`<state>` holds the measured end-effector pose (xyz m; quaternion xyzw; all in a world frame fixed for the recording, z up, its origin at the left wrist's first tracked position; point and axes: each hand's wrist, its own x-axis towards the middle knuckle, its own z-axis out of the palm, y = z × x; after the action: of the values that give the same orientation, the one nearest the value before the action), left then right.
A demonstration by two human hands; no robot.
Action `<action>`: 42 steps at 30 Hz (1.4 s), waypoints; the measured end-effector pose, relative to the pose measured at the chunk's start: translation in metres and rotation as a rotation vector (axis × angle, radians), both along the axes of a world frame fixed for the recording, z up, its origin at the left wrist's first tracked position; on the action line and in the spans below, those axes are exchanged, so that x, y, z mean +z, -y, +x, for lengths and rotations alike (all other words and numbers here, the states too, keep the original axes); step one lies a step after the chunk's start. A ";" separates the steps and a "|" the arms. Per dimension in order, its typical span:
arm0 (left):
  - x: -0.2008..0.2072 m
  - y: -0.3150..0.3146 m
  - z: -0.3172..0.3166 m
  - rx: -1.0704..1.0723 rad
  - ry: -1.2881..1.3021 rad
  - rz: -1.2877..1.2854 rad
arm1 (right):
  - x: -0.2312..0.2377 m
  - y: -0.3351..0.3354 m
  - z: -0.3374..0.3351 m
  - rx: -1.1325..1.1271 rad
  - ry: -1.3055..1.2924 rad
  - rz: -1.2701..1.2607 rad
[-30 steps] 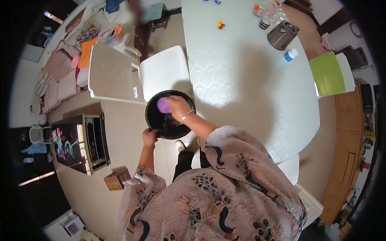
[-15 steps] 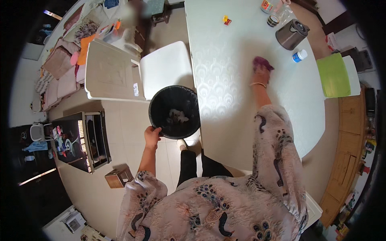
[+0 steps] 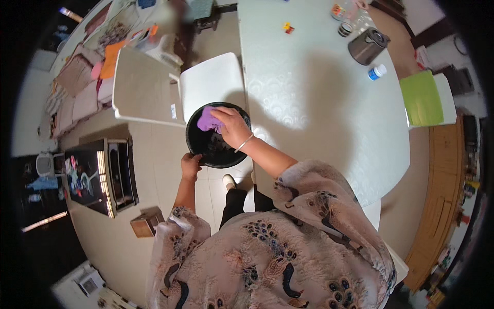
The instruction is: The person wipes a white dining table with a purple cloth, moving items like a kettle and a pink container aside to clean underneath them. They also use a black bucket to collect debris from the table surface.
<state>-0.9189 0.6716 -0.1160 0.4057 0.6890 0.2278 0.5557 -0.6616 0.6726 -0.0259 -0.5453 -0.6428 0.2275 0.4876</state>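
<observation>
My left hand grips the near left rim of a round black bin, its thumb over the edge. The bin is beside the table's left edge, with some pale crumpled waste at its bottom. Over the bin's opening, my right hand is closed on a bunched purple cloth. A silver bangle circles that wrist. The right forearm reaches across the left edge of the pale patterned table.
A white chair stands just beyond the bin. On the table are a small yellow-and-red packet, a dark jug, a white-and-blue bottle and a dark-lidded jar. A small brown box sits on the floor at left.
My right hand has swung left from the tabletop to above the bin, carrying the purple cloth. My left hand still holds the bin's rim.
</observation>
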 end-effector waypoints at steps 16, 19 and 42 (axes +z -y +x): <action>0.009 0.042 -0.012 0.112 0.047 -0.016 | -0.031 0.028 0.070 0.010 -0.833 -0.457; 0.005 0.046 -0.015 0.086 0.033 -0.030 | -0.004 0.029 0.137 -0.309 -0.612 -0.400; -0.012 0.056 -0.021 0.119 0.010 -0.084 | -0.085 -0.075 0.047 -0.069 0.046 -0.031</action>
<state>-0.9397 0.6153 -0.1275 0.3395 0.7179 0.2334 0.5611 -0.6142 0.7478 -0.1107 -0.5797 -0.6311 0.2080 0.4715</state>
